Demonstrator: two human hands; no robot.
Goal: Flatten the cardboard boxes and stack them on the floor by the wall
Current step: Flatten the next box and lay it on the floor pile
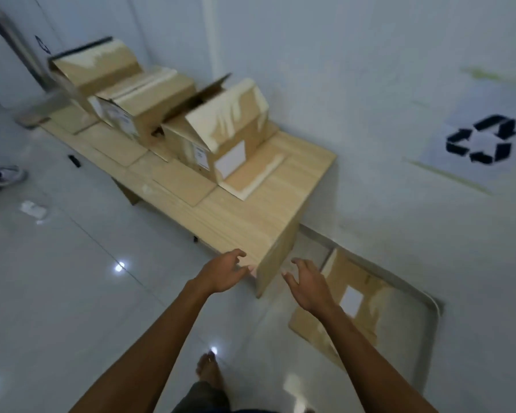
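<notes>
White tiled floor [72, 293] and a white wall [355, 84] fill the room, and a long wooden bench [251, 216] stands against this wall. On the far left of the bench a first cardboard box [93, 67] stands with its flaps open, beside it a second box [149, 102] that looks taped closed, and then a third box [227, 129] with flaps spread on the bench top. All three keep their full shape, so I judge that most of the work remains.

Lower in the view, the left hand [221, 272] hangs with fingers apart near the bench corner, maybe touching the edge, and it holds nothing. The right hand [307, 287] is also spread and empty, just beside the end panel of the bench. To the right of it, one flattened box [349, 305] lies on the floor close to the wall, under a recycling sign [480, 138].

What could go wrong: the tiles look glossy and the person's foot [209, 368] is bare, so a slip is possible while carrying a box. The single flat piece may slide on such a floor when another one is dropped on it, and the stack becomes untidy. The taped box may tear badly if it is pressed flat before the tape is cut.
</notes>
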